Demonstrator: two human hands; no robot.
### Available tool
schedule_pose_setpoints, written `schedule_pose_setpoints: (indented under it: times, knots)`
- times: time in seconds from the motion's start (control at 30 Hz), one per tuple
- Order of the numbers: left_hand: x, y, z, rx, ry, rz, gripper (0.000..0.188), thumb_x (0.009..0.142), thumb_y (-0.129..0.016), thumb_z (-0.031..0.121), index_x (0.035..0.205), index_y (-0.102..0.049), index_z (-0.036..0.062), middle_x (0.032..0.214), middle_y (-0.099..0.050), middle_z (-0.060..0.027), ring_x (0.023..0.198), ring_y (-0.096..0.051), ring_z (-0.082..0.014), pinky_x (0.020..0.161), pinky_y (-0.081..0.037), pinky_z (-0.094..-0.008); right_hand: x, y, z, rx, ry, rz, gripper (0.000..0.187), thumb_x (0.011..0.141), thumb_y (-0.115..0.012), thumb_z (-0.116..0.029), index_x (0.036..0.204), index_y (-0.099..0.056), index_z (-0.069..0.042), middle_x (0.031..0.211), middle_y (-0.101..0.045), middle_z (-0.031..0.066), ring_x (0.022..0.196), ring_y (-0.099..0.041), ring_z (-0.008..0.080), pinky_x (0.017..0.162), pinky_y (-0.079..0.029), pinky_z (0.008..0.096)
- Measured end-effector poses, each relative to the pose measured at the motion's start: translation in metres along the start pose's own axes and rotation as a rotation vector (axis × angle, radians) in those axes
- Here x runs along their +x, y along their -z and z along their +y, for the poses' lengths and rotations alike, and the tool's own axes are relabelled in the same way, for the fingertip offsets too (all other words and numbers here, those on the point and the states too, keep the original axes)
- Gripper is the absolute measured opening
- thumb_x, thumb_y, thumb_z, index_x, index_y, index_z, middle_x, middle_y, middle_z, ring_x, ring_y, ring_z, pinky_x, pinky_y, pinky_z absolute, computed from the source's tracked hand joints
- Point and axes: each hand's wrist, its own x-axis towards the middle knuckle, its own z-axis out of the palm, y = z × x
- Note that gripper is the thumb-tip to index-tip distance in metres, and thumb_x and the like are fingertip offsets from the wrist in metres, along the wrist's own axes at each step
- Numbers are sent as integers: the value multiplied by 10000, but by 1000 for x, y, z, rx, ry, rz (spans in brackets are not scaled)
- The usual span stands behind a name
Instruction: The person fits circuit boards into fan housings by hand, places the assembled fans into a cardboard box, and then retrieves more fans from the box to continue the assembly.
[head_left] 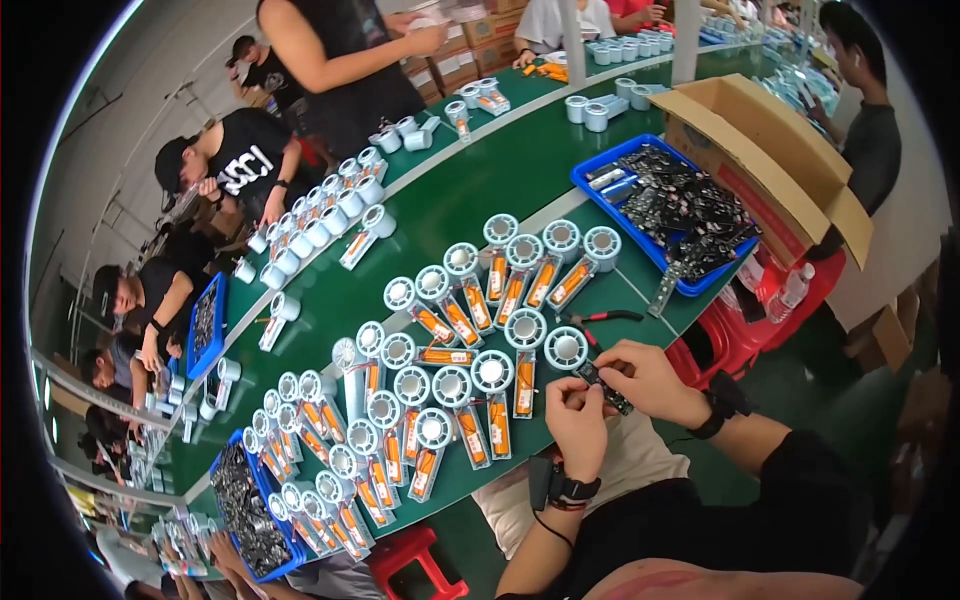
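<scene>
At the table's near edge, my left hand [578, 425] and my right hand [648, 380] are close together. Both are closed, fingertips pinching a small dark circuit board [614, 398] between them. Just beyond the hands lies a light-blue fan housing [566, 348] with a round slotted head. Many more such housings, such as one fan housing [434, 430], stand in rows to the left, their open handles showing orange battery packs [471, 432]. A pair of red-handled pliers [608, 316] rests on the table past my fingers. My fingers partly hide the board.
A blue tray [690, 290] heaped with circuit boards sits at the far right, beside an open cardboard box [790, 170]. One loose board [664, 288] lies by the tray. Another blue tray [292, 560] is at lower left. Red stools [735, 335] flank the green table [480, 185]. Co-workers sit across.
</scene>
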Motion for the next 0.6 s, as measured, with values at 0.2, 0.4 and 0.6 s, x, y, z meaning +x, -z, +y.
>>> schedule_pose_setpoints:
  times: [0.2,0.4,0.6]
  knots:
    - [7,5,-2,109,-4,-56,167,972,-620,-31,1078,-497,10,942,-614,-82,669,-644,-130,534,-564,-265,-3,-5,5,-18,32,63,168,933,-703,-100,1063,-724,4,945,-676,106,778,-681,177,705,-547,304]
    - [-13,5,6,567,-298,-143,379,908,-724,35,1215,-504,3,1156,-511,-139,763,-648,-178,649,-572,-297,-2,-5,10,-17,40,51,175,937,-698,-113,1061,-716,10,972,-691,114,791,-688,185,709,-551,313]
    - [-25,0,14,828,-288,-172,538,854,-788,114,1303,-513,3,1260,-442,-181,918,-658,-284,801,-557,-408,0,-4,6,3,0,24,186,943,-690,-117,1081,-708,7,973,-701,115,807,-692,186,721,-553,324]
